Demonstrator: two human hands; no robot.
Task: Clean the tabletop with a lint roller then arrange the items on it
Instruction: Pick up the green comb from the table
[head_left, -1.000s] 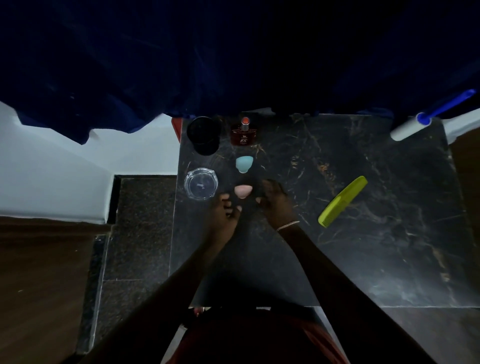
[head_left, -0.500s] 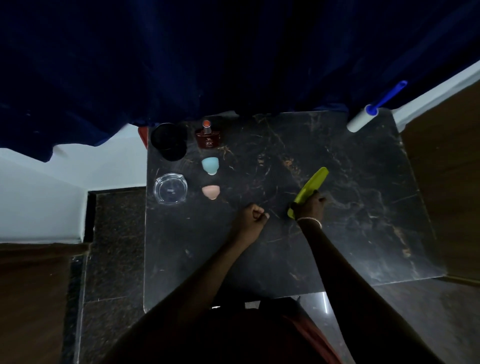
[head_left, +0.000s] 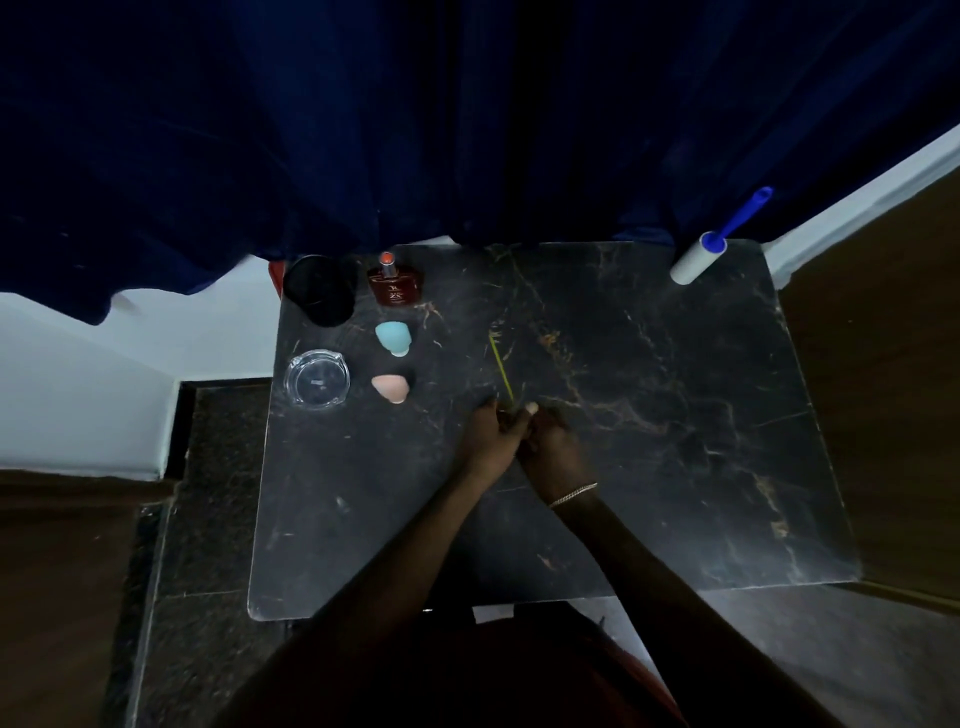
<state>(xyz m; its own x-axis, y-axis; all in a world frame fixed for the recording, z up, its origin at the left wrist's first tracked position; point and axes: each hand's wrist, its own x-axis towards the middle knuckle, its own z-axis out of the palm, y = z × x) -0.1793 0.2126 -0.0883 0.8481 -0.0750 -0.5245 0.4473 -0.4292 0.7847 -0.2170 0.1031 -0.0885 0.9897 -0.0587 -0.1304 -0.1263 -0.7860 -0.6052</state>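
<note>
A heavy dark blue curtain (head_left: 467, 119) hung beyond everything, well past the fingers, its hem brushing the far edge of the black marble tabletop (head_left: 675, 467) with pale veining. Both hands met over the middle of that tabletop. The left hand (head_left: 493, 436) and the right hand (head_left: 553, 447), which wore a thin chain bracelet (head_left: 574, 494) at the wrist, pressed against each other, and their fingers (head_left: 530, 410) were closed together on the near end of a yellow-green plastic comb (head_left: 501, 366). The comb was turned on edge, so it showed only as a thin line running away from the fingertips toward the curtain.

Far off to the right of the fingers, at the back corner, lay the white lint roller with a blue handle (head_left: 711, 244), its handle slanting out past the tabletop's edge. Well to the left of the fingers stood two short rows of things. At the back were a round black cup (head_left: 321, 291) and a dark red perfume bottle with an orange cap (head_left: 395, 280). Nearer were a clear glass ashtray (head_left: 317, 379), a teal makeup sponge (head_left: 395, 338), and, closest to the left hand though still apart from it, a pink makeup sponge (head_left: 392, 387).
</note>
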